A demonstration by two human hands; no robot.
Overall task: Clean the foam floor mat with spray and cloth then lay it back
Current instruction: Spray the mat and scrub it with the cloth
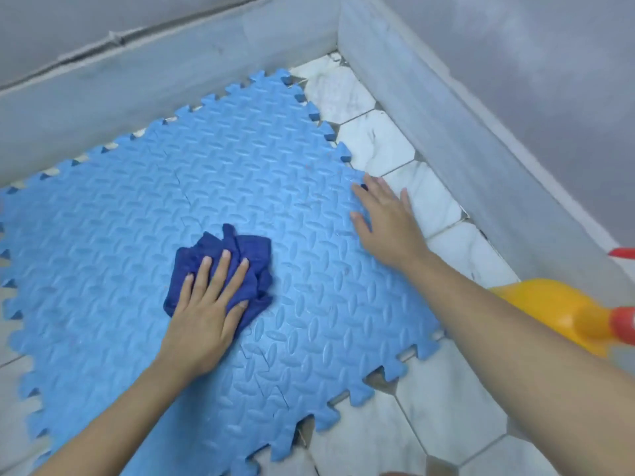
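The yellow spray bottle is sitting at about four o'clock, half hidden behind the right forearm and running off the frame edge, so only its shoulder and red top are showing; a second scrap of red higher up is too cropped to identify. The foam mat is spilling past the frame at nine o'clock and six o'clock, so its full outline is not showing. It is lying flat on the white marble-look floor tiles, close to the grey skirting at twelve o'clock, light blue, embossed with a woven oval pattern and edged with interlocking teeth. The left hand is pressing flat, fingers spread, on a crumpled dark blue cloth near the mat's centre. The right hand is lying open and empty, palm down, on the mat's three o'clock edge, fingers reaching onto the tile.
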